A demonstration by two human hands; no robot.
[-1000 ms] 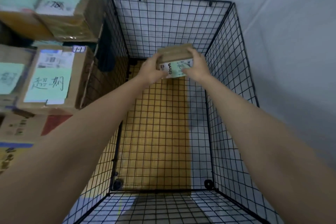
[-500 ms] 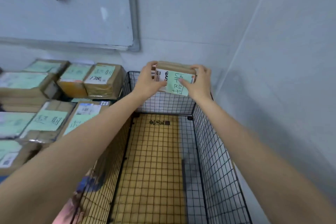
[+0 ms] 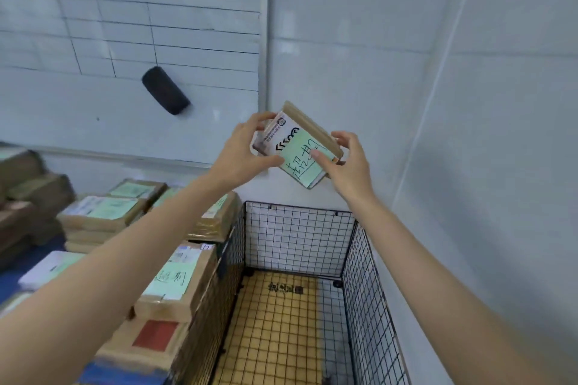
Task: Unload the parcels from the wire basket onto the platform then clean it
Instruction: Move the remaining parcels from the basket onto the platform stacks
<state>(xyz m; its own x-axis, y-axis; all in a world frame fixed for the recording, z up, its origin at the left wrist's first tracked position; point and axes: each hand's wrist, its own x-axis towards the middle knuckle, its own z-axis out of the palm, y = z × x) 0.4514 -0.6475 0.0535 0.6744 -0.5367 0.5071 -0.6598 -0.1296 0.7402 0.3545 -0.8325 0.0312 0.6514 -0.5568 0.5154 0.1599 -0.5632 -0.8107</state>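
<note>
Since 0.5 s ago you've lifted the parcel (image 3: 297,147) higher, well above the wire basket's (image 3: 297,237) far edge, and tilted it. Left hand (image 3: 240,156) grips its left end and right hand (image 3: 347,162) its lower right corner, fingers (image 3: 342,137) curled round. It's prob. light, stiff cardboard w/ slick tape, so pinch 2 opposite edges.

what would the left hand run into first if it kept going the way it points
The left hand grips the parcel, so nothing nearer; carried on, both would probably meet the wall, though depth is unclear.
</note>
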